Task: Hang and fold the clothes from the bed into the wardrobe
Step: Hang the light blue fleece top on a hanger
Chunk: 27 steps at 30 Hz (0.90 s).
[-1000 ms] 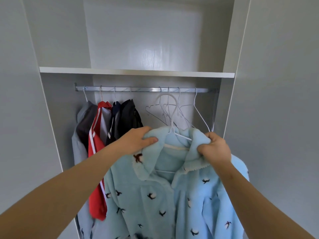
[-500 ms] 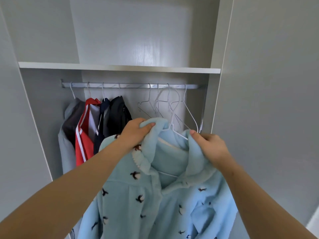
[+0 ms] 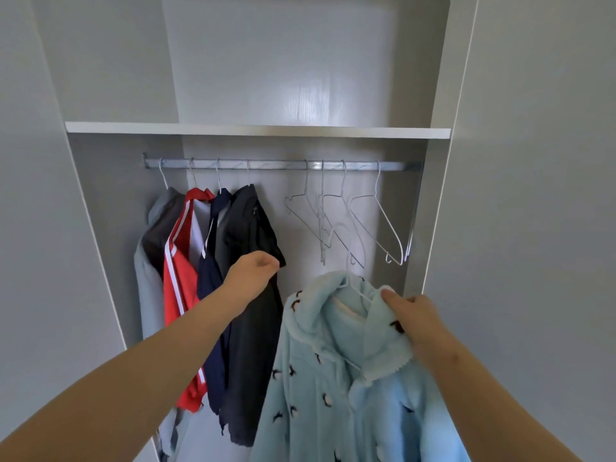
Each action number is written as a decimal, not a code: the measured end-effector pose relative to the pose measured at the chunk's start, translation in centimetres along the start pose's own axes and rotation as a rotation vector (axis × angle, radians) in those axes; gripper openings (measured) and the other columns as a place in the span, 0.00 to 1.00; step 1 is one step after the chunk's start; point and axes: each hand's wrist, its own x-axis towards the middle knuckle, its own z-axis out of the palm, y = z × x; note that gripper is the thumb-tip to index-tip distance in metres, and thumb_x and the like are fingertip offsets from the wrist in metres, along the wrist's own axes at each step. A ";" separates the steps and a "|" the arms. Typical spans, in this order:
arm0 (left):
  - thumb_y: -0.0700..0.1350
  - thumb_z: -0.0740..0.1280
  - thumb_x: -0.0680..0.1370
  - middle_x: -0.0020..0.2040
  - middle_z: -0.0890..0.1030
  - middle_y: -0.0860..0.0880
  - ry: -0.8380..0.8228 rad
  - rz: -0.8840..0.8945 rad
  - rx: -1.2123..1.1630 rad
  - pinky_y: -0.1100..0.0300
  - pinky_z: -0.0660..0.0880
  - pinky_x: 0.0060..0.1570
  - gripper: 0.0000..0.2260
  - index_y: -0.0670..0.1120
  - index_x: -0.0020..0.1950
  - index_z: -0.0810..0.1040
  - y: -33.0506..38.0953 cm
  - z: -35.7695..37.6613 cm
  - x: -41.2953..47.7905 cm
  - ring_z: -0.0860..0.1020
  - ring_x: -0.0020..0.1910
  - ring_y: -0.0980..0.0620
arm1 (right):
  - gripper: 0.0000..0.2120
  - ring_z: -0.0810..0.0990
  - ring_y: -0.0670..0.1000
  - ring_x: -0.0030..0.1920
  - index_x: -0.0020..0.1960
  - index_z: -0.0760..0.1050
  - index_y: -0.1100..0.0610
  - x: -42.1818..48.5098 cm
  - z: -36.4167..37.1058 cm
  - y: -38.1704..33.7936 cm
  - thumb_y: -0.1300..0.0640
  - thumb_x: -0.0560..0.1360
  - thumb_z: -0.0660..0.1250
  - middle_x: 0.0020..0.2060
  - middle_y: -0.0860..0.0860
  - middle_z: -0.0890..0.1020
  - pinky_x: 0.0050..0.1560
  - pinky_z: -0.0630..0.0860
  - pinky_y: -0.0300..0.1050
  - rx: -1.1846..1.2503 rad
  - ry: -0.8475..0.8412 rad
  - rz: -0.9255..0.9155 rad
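Observation:
A fluffy light-blue pajama top (image 3: 336, 375) with small bird prints sits on a white wire hanger (image 3: 356, 291). My right hand (image 3: 416, 318) grips its collar on the right side and holds it below the metal rail (image 3: 283, 165). My left hand (image 3: 253, 275) is off the top, its fingers curled against the black garment (image 3: 250, 311) hanging on the rail. The hanger's hook reaches up in front of the empty hangers, short of the rail.
Grey, red-and-white, navy and black garments hang at the rail's left. Several empty white wire hangers (image 3: 336, 221) hang at its right. A white shelf (image 3: 256, 130) runs above. Grey wardrobe panels (image 3: 533, 195) flank the opening.
My left hand let go of the blue collar and moved left to the black garment. The blue top now hangs lower and to the right, held by my right hand alone.

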 end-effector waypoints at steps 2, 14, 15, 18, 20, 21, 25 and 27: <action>0.44 0.63 0.78 0.48 0.78 0.52 0.016 -0.009 0.022 0.59 0.71 0.52 0.06 0.52 0.45 0.77 -0.4 -0.3 1.2 0.75 0.50 0.53 | 0.18 0.75 0.52 0.31 0.45 0.73 0.64 0.6 1.1 0.1 0.47 0.72 0.68 0.31 0.56 0.76 0.31 0.67 0.42 0.055 -0.029 0.019; 0.36 0.58 0.77 0.51 0.75 0.53 0.014 0.017 0.114 0.63 0.67 0.46 0.11 0.51 0.48 0.76 -3.4 -0.3 14.2 0.72 0.48 0.56 | 0.17 0.81 0.57 0.47 0.55 0.76 0.57 8.5 12.2 -5.0 0.45 0.75 0.64 0.46 0.57 0.82 0.53 0.77 0.52 0.418 -0.214 0.181; 0.37 0.58 0.77 0.51 0.76 0.53 0.004 0.033 0.137 0.63 0.68 0.46 0.11 0.50 0.49 0.77 -3.6 -0.6 15.9 0.73 0.48 0.55 | 0.16 0.81 0.57 0.46 0.54 0.76 0.57 9.4 13.4 -5.8 0.46 0.75 0.64 0.45 0.57 0.83 0.51 0.78 0.51 0.447 -0.218 0.190; 0.38 0.60 0.77 0.57 0.77 0.49 -0.007 0.112 0.266 0.55 0.74 0.54 0.10 0.49 0.51 0.78 -4.3 -1.3 20.8 0.74 0.54 0.50 | 0.15 0.81 0.55 0.47 0.54 0.76 0.56 12.4 16.8 -8.4 0.46 0.75 0.64 0.46 0.56 0.83 0.48 0.78 0.48 0.488 -0.213 0.181; 0.43 0.62 0.77 0.65 0.70 0.48 0.015 0.165 0.398 0.52 0.70 0.60 0.10 0.50 0.55 0.78 -4.6 -1.6 23.7 0.69 0.62 0.46 | 0.16 0.81 0.56 0.50 0.56 0.76 0.57 14.3 18.6 -10.1 0.46 0.75 0.64 0.49 0.56 0.82 0.54 0.77 0.52 0.512 -0.193 0.148; 0.46 0.62 0.77 0.69 0.65 0.48 -0.010 0.186 0.490 0.53 0.67 0.62 0.12 0.53 0.60 0.75 -4.8 -1.8 25.1 0.65 0.65 0.44 | 0.17 0.81 0.57 0.51 0.56 0.76 0.57 15.3 19.6 -11.0 0.46 0.75 0.64 0.50 0.57 0.82 0.56 0.76 0.54 0.526 -0.179 0.141; 0.58 0.64 0.74 0.76 0.41 0.49 -0.283 0.228 0.796 0.45 0.54 0.69 0.32 0.60 0.74 0.53 -6.0 -2.1 29.3 0.47 0.74 0.41 | 0.16 0.81 0.57 0.45 0.50 0.77 0.57 18.4 22.8 -13.9 0.45 0.74 0.65 0.44 0.58 0.82 0.48 0.78 0.51 0.582 -0.129 0.160; 0.58 0.64 0.74 0.76 0.40 0.49 -0.279 0.250 0.795 0.44 0.53 0.70 0.33 0.59 0.75 0.50 -7.0 -2.6 31.3 0.46 0.74 0.41 | 0.16 0.81 0.58 0.46 0.52 0.77 0.58 19.8 24.1 -15.0 0.45 0.75 0.65 0.45 0.59 0.82 0.49 0.78 0.51 0.611 -0.119 0.170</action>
